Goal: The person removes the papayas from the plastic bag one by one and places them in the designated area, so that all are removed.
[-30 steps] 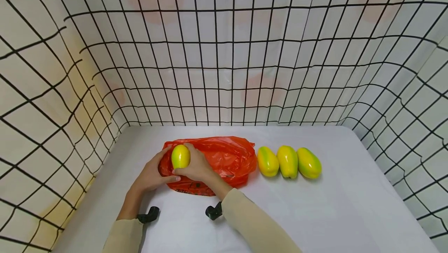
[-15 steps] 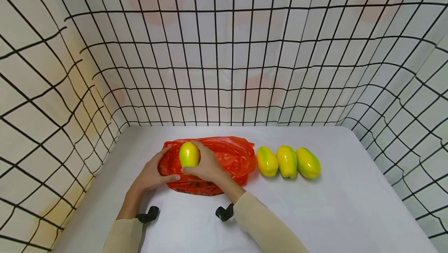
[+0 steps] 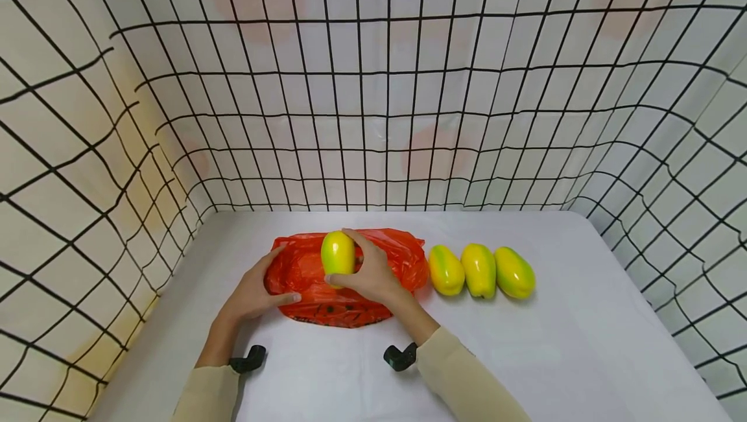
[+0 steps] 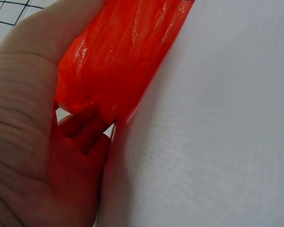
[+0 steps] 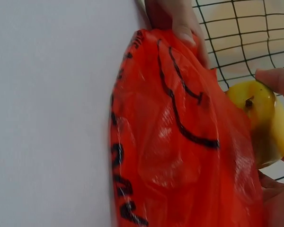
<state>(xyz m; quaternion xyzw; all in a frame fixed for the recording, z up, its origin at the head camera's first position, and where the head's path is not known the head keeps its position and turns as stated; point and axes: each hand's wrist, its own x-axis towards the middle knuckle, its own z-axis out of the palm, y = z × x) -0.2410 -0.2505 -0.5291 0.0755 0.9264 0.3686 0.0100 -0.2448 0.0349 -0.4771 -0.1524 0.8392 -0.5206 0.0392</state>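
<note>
In the head view a red plastic bag point(image 3: 373, 266) lies on the white table, its mouth toward the left. My left hand point(image 3: 253, 289) is at that end, thumb over the front edge and fingers at the back edge, holding the mouth apart. Through the thin red film, its fingers show in the left wrist view point(image 4: 83, 156). My right hand point(image 3: 370, 273) grips a glossy yellow-green mango point(image 3: 337, 255) between thumb and fingers, over the bag. The right wrist view shows the mango's dark stem end, with the bag point(image 5: 175, 123) partly covering it.
Right of the bag, three more yellow-green mangoes point(image 3: 480, 271) lie side by side on the table point(image 3: 554, 344). Black wire mesh point(image 3: 373, 117) stands along the back and both sides, before pale sheeting. Each wrist carries a black camera mount point(image 3: 401, 357).
My right hand has carried the mango rightward and slightly back, from the bag's mouth to over its middle. My left hand has stayed at the bag's left end.
</note>
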